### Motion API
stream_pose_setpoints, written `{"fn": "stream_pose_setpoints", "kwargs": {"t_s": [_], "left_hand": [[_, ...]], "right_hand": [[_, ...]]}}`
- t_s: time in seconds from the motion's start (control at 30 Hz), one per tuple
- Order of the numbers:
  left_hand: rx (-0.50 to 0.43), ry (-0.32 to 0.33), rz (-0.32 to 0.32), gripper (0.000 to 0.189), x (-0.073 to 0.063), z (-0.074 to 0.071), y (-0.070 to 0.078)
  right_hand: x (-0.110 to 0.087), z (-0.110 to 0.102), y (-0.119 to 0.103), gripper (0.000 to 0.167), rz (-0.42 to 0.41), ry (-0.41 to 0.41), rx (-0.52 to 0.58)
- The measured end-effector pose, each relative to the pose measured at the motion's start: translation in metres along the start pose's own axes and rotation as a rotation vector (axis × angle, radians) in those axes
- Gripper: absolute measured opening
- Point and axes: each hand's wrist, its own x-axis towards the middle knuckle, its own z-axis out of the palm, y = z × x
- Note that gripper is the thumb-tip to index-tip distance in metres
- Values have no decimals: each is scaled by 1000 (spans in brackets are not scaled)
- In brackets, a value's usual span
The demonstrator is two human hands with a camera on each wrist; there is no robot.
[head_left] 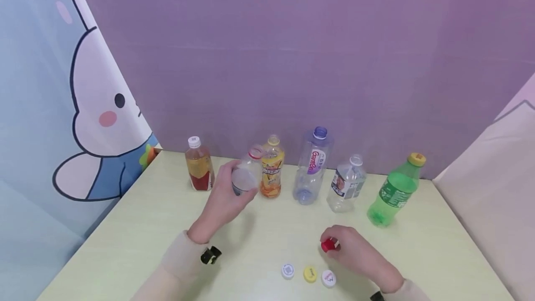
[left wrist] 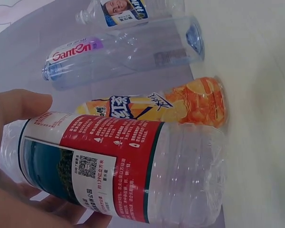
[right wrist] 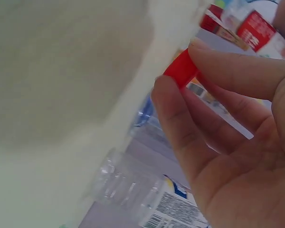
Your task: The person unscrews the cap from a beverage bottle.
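The left hand [head_left: 225,196] has its fingers round a clear, red-labelled plastic bottle [left wrist: 133,166] near a yellow-labelled plastic bottle [head_left: 272,175], while the right hand [head_left: 353,250] pinches a red plastic cap [head_left: 328,245] above the pale table [head_left: 138,226].

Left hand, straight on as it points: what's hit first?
Probably the yellow-labelled bottle, with the red-labelled bottle in the left hand making contact first. Depth is unclear; it might pass beside it.

Red cap [right wrist: 182,70] between thumb and finger of the right grip [right wrist: 235,159] — beyond, a clear barcoded bottle [right wrist: 128,185].
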Motion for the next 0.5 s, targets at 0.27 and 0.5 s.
{"fn": "stream_pose_setpoints", "kwargs": {"t_s": [0.27,0.5], "left_hand": [[-50,8,-40,80,11,-1,-11],[-98,28,-66,82,20,-1,-18]], "right_hand": [[-3,12,7,29,-6,-32,-23],[-6,14,4,29,-17,-42,-59]]}}
